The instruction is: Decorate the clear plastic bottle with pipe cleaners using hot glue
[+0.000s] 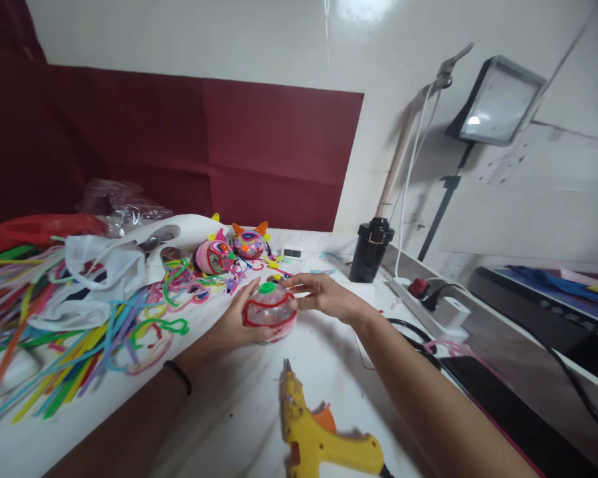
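A clear plastic ball (270, 312) wrapped with a red pipe cleaner and topped with a green piece rests on the white table (239, 411). My left hand (236, 318) cups its left side, fingers curled round it. My right hand (319, 294) pinches its upper right edge. A yellow glue gun (316, 435) with an orange trigger lies on the table just in front of the ball, nozzle pointing toward it.
Two decorated balls with ears (232, 251) stand behind. Loose coloured pipe cleaners (80, 338) and a white plastic bag (97, 275) cover the left side. A black jar (371, 250), a power strip (428, 302) with cables and a lamp (498, 99) stand at right.
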